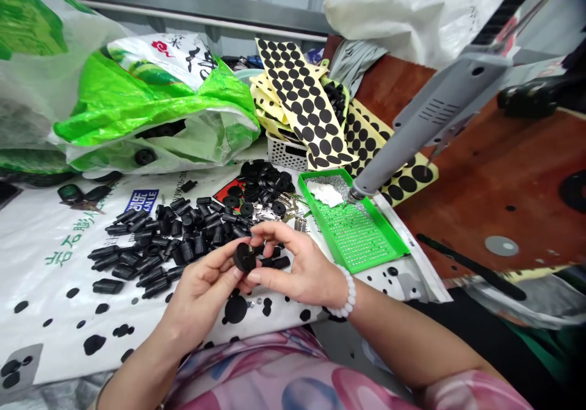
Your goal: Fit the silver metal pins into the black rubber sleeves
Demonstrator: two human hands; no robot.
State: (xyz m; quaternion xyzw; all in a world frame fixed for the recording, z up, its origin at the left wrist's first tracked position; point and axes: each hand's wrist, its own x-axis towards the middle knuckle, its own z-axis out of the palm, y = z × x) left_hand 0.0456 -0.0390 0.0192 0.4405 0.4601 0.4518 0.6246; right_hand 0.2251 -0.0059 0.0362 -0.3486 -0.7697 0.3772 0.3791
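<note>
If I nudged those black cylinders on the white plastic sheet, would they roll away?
Probably a little: the black cylinders lie on their sides on the white plastic sheet. They look like rubber, so likely grip and stop soon.

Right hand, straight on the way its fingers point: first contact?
The black rubber disc pinched by the left hand, right at the right hand's fingertips. Beyond it, probably the heap of black rubber cylinders, though depth is unclear.

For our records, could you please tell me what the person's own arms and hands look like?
The left hand and right hand are bare, without gloves, and the forearms are uncovered. A bracelet of round white beads circles the right wrist, and a pink patterned sleeve shows near the right upper arm.
</note>
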